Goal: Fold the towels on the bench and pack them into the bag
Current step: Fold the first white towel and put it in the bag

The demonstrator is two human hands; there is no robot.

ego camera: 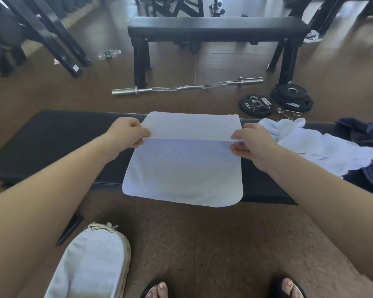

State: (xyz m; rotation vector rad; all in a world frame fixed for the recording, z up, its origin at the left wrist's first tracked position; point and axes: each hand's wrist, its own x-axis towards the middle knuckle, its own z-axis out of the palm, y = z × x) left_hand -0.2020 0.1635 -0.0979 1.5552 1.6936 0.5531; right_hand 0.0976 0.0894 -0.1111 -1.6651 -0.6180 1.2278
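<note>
On the bench (63,134), you are pinching the white towel (185,168) at both ends of its fold: left hand (128,132) and right hand (251,140), fingers curled; bag (91,265) lying by your feet

Soft daylight from far end, floor glare, wide-angle edge warp, slight blur.

A white towel (184,166) lies across the bench (58,145), its near edge hanging over the front. The left hand (128,132) and right hand (251,141) pinch its folded edge. A crumpled towel (314,145), perhaps several, lies toward the bench's right end.
</note>
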